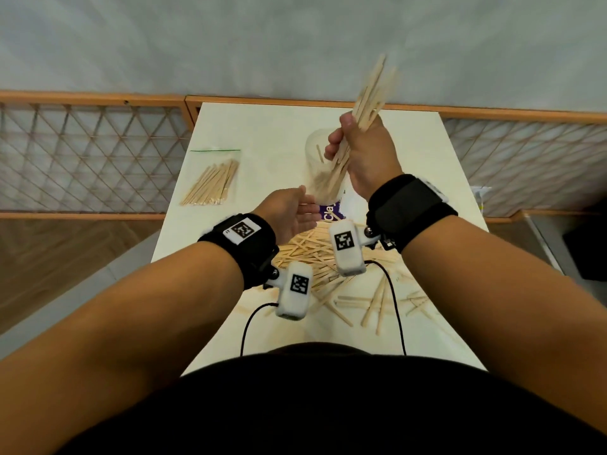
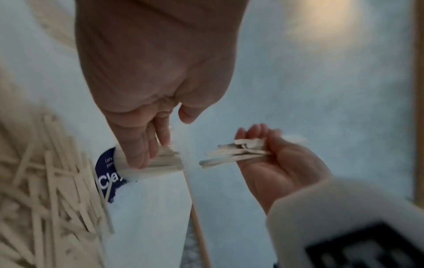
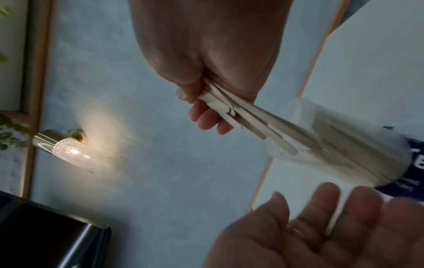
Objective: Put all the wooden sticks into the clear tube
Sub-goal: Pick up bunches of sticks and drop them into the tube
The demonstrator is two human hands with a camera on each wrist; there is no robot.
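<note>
Honestly the risky bit is the clear tube [image 1: 323, 172] tipping: it stands mid-worktop [image 1: 262, 126] and nothing seems to grip it. If the bundle [image 1: 368, 103] goes in crooked, the sticks could jam at the rim, fan out and knock it over. On the left there's a bagged pack of sticks [image 1: 212, 183], untouched. The left hand [image 1: 289, 213] hovers spread and empty just beside the tube's base; can't tell if it touches. The right hand [image 1: 364, 156] is wrapped tight around the bundle, lower ends already inside the tube. A big loose pile [image 1: 315, 254] waits nearer the person.
</note>
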